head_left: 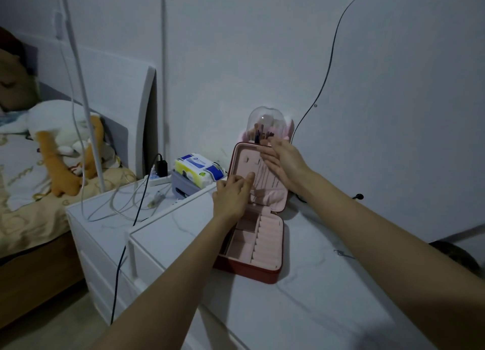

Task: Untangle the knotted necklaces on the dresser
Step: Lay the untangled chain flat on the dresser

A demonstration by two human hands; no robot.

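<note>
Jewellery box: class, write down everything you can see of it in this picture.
The jewellery box is dark red outside and pale pink inside, seemingly padded. It lies open on the white dresser, lid upright. The base holds small compartments and a row of ring rolls. Thin chains hang inside the lid above a pocket. The left hand reaches to the lid's lining; the right hand is at its upper right edge.
</note>
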